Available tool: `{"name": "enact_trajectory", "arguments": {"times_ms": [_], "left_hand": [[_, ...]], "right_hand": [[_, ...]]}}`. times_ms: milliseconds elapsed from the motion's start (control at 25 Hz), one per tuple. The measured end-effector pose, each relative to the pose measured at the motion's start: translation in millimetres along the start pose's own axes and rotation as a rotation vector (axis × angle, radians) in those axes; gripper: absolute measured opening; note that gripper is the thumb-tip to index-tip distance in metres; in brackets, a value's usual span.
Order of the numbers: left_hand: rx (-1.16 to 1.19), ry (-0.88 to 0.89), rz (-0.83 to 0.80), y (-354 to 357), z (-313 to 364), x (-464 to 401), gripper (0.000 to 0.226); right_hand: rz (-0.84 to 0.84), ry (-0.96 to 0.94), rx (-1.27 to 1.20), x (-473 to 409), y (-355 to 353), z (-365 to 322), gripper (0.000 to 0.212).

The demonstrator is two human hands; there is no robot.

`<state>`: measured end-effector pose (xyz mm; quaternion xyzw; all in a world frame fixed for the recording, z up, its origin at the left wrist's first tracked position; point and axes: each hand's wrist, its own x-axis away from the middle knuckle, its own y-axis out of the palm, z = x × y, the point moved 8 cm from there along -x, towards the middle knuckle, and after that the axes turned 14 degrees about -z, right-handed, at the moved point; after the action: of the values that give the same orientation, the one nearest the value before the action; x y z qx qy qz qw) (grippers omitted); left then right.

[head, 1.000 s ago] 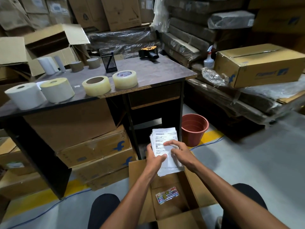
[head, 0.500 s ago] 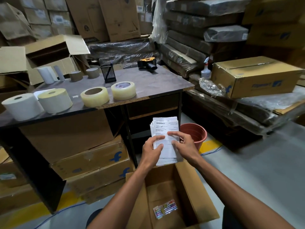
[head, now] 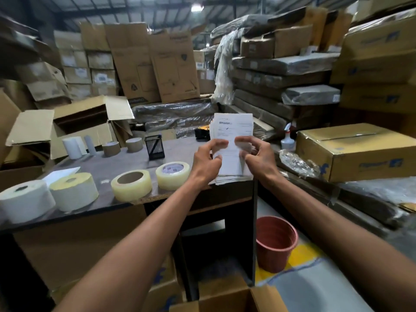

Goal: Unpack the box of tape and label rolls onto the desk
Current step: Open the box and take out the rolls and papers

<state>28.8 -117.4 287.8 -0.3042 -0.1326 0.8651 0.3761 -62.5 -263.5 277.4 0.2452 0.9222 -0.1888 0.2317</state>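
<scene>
A stack of white printed labels (head: 234, 131) stands upright over the desk's (head: 126, 161) right front corner, its lower edge at the desk edge. My left hand (head: 208, 163) grips its left side and my right hand (head: 258, 157) grips its right side. Two clear tape rolls (head: 131, 184) (head: 172, 175) lie at the desk's front. A white label roll (head: 24, 200) and a cream label roll (head: 74, 191) lie at the front left. The open cardboard box (head: 225, 298) shows only its flaps at the bottom edge.
At the desk's back stand two small white rolls (head: 73, 147), two brown tape cores (head: 111, 148), a black mesh pen holder (head: 154, 147) and a tape dispenser (head: 202, 132). A red bucket (head: 275, 242) sits on the floor right of the desk. Stacked cartons surround everything.
Both hands lifted the label stack up from above the open box to the desk's right front corner. My view tilted upward, so the box interior dropped out of sight.
</scene>
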Motion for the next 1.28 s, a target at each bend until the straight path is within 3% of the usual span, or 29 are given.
{"name": "enact_trajectory", "arguments": {"times_ms": [280, 560, 840, 1040, 1280], "left_hand": [[-0.27, 0.091, 0.088, -12.8, -25.9, -52.9, 0.046], [-0.256, -0.049, 0.009, 19.2, -85.4, -46.9, 0.039], [-0.172, 0.029, 0.176, 7.7, -68.7, -58.4, 0.046], [-0.275, -0.153, -0.014, 27.7, -110.4, -41.1, 0.038], [-0.251, -0.304, 0.073, 13.1, -107.7, -34.8, 0.048]], "right_hand": [[0.059, 0.005, -0.019, -58.8, 7.6, 28.5, 0.038], [0.023, 0.137, 0.106, -50.1, 18.5, 102.9, 0.037], [0.097, 0.043, -0.023, -68.2, 12.7, 74.7, 0.04], [0.008, 0.233, 0.149, -45.7, 28.8, 115.1, 0.034], [-0.043, 0.309, 0.191, -53.4, 32.2, 110.9, 0.045]]}}
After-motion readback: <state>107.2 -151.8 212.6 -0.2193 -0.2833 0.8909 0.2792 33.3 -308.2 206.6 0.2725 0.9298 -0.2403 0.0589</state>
